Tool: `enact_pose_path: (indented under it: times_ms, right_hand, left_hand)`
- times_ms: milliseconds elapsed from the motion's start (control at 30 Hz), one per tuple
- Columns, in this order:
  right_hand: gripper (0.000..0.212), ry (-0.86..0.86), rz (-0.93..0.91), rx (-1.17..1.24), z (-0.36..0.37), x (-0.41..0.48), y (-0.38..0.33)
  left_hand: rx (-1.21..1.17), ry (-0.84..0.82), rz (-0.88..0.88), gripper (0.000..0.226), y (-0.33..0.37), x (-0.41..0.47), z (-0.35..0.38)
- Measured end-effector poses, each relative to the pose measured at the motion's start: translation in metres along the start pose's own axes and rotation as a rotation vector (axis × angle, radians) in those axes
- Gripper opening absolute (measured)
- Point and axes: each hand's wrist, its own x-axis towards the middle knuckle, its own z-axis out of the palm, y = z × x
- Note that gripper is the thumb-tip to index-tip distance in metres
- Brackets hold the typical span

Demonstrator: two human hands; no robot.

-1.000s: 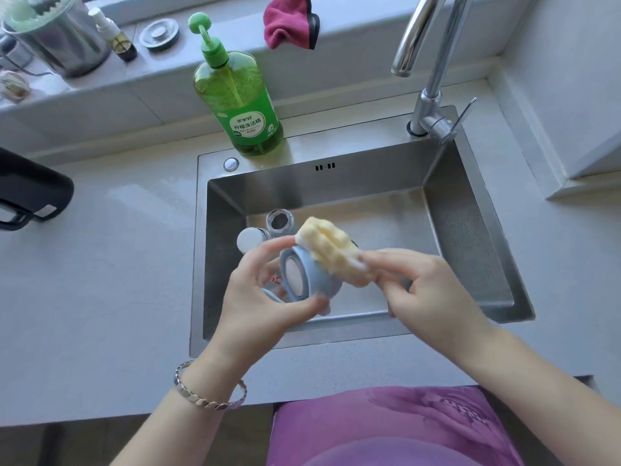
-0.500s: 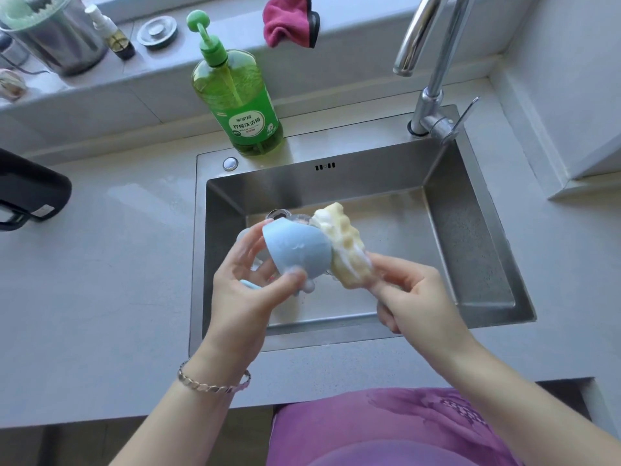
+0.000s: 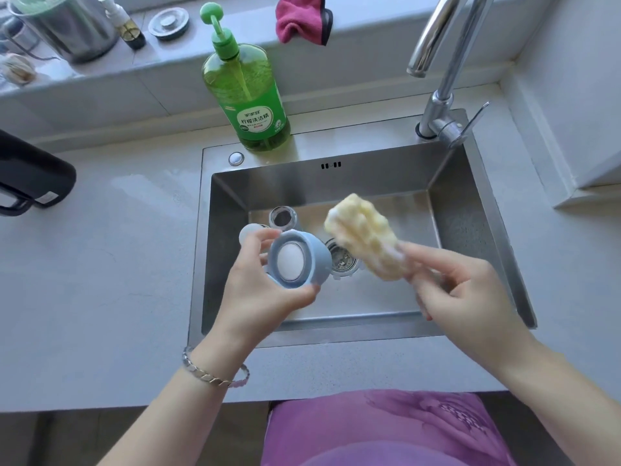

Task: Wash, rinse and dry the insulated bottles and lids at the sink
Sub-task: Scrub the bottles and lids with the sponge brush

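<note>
Over the steel sink [image 3: 369,153], near its left wall, your left hand [image 3: 255,297] grips the blue lid [image 3: 299,260], inner face toward you; your right hand [image 3: 467,297] pinches the soapy sponge [image 3: 366,235]. You look mid-wash: the sponge has come off the lid, now turned. Next, probably scrub that inside.

Pale grey countertop [image 3: 100,264] under a tiled ledge [image 3: 100,92], daylit.
</note>
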Motion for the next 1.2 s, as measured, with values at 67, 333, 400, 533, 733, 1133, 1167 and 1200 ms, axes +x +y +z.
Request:
enact_pose_path:
  times_ms: [67,333,400,533,733,1133,1167,1200]
  right_hand:
    - [0.042,-0.092,-0.199,-0.2,0.005,0.0,-0.009]
    - [0.04,-0.084,-0.295,-0.583,0.009,-0.006,-0.006]
    - [0.044,-0.111,-0.313,-0.61,0.013,-0.012,-0.014]
    - [0.043,-0.096,-0.319,-0.647,0.017,-0.003,-0.019]
    - [0.048,-0.099,-0.29,-0.68,0.013,-0.004,-0.016]
    - [0.042,-0.17,-0.331,-0.561,0.016,-0.001,-0.014]
    - [0.042,-0.16,-0.294,-0.56,0.012,0.004,-0.014]
    - [0.043,-0.161,-0.263,-0.566,0.008,0.008,-0.014]
  left_hand:
    - [0.079,-0.038,0.06,0.065,0.002,0.0,0.003]
    - [0.018,-0.004,0.168,0.081,0.003,-0.005,0.005]
    - [0.026,-0.004,0.174,0.075,0.002,-0.007,0.008]
    - [0.025,-0.044,0.186,0.071,0.002,-0.013,0.014]
    - [0.018,-0.049,0.189,0.073,-0.001,-0.011,0.004]
    - [0.004,-0.068,0.188,0.074,-0.001,-0.015,0.005]
    - [0.017,-0.081,0.206,0.074,-0.001,-0.015,0.004]
    - [0.027,-0.094,0.22,0.074,-0.001,-0.014,0.003]
